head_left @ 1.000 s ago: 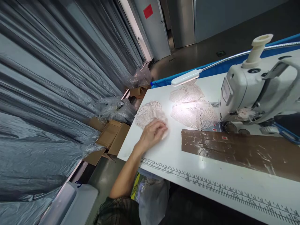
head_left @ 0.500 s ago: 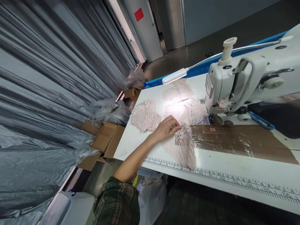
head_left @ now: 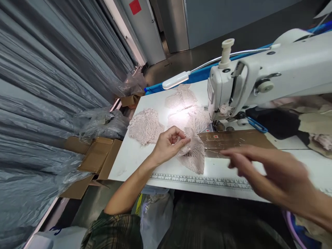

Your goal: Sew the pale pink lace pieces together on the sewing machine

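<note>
The left hand (head_left: 168, 143) pinches a pale lace piece (head_left: 194, 160) between thumb and fingers, and the lace hangs toward the near edge of the white surface (head_left: 121, 164), around the middle of the scene. The right hand (head_left: 277, 173), blurred, is loosely open to the right of that lace and apart from it, its index finger stretched left. A lace bundle (head_left: 146, 126) lies to the left, and more spread lace (head_left: 183, 97) lies on the far side beneath a white lamp (head_left: 176, 80). A sewing machine (head_left: 233, 83) stands far right; a brown strip (head_left: 241, 138) runs in front of it. A printed ruler (head_left: 192, 179) follows the near edge.
</note>
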